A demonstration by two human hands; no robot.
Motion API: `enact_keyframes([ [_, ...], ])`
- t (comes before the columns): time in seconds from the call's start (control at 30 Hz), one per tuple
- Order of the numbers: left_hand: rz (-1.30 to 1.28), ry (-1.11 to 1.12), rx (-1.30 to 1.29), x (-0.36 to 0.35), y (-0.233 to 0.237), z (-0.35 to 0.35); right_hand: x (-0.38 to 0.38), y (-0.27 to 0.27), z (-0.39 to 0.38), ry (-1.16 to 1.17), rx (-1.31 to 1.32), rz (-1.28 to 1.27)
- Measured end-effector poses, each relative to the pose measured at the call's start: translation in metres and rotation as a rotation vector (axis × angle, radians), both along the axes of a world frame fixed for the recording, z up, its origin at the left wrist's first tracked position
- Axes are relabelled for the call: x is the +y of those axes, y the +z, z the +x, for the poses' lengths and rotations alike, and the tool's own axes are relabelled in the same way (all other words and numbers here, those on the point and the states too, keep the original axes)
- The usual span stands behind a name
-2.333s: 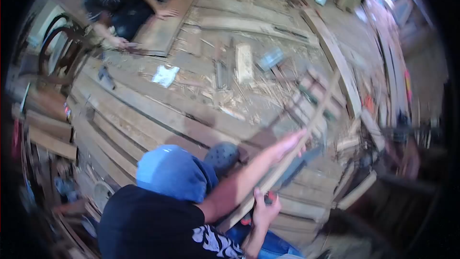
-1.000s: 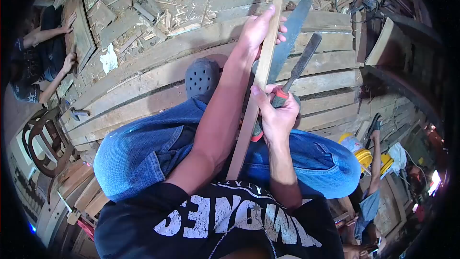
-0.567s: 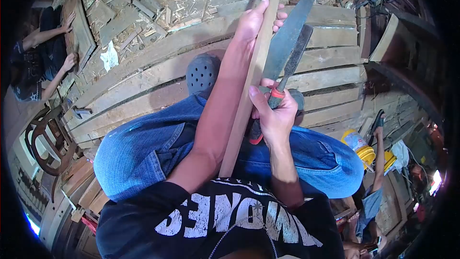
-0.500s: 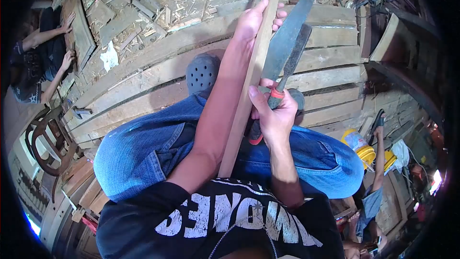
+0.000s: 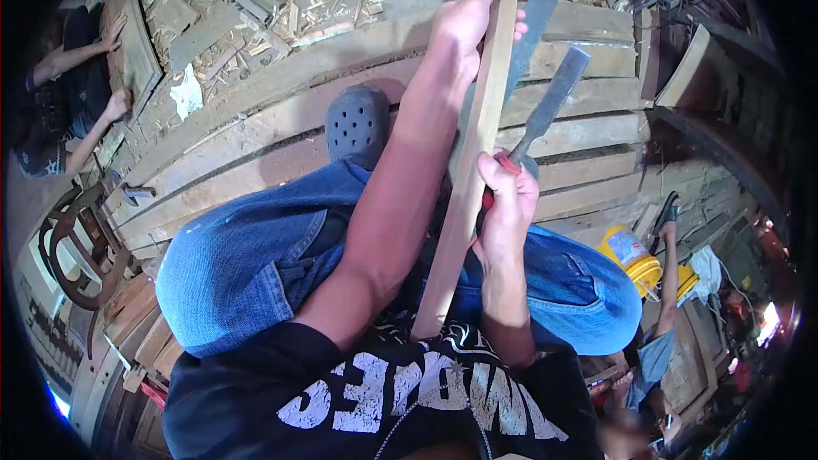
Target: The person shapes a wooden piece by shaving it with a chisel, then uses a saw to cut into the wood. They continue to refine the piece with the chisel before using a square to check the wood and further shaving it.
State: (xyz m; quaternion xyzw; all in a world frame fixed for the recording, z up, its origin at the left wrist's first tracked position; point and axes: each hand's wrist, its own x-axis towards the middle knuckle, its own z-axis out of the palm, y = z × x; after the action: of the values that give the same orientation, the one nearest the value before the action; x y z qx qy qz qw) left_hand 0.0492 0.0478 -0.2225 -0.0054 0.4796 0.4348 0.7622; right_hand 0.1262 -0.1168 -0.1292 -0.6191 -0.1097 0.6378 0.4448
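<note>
A long, narrow wooden strip [image 5: 479, 132] runs from my chest up past the top of the view. My left hand [image 5: 466, 30] grips its upper part, thumb on the near side and fingertips showing beyond the far edge. In my right hand [image 5: 511, 209] is a flat file [image 5: 550, 100] by its red-and-black handle, its blade pointing up and to the right. The right thumb lies right at the strip's edge. Behind the strip lies a handsaw [image 5: 535, 30], its wide blade partly covered by the strip and my left hand.
My jeans-clad knees flank the work, over a slatted plank floor [image 5: 588, 98]. Wood scraps and shavings [image 5: 256, 30] litter the upper left. Another person's hand [image 5: 118, 106] is by a board at left. Yellow buckets [image 5: 635, 264] and a person's arm [image 5: 667, 290] are at right.
The strip has shifted right and stands a little more upright, with both hands on its sides. The file has turned rightward, and its handle now shows less.
</note>
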Motion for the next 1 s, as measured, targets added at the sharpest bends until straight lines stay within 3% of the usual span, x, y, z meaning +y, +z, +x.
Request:
enact_keyframes([
  [0.2,0.159,-0.127,0.196,-0.004,0.018,-0.005,-0.001,-0.006,-0.001,-0.079,0.114,-0.07],
  [0.47,0.313,-0.293,0.139,-0.004,0.018,-0.02,0.004,0.0,0.0,-0.004,0.301,0.077],
  [0.63,0.352,-0.284,0.14,-0.005,0.017,-0.016,0.003,-0.005,0.004,-0.048,0.598,0.17],
  [0.77,0.387,-0.215,-0.077,-0.009,0.006,-0.014,0.003,-0.01,0.006,-0.115,0.846,0.241],
  [1.0,0.285,-0.162,-0.126,-0.012,0.004,-0.003,-0.002,-0.013,0.002,-0.197,1.029,0.253],
])
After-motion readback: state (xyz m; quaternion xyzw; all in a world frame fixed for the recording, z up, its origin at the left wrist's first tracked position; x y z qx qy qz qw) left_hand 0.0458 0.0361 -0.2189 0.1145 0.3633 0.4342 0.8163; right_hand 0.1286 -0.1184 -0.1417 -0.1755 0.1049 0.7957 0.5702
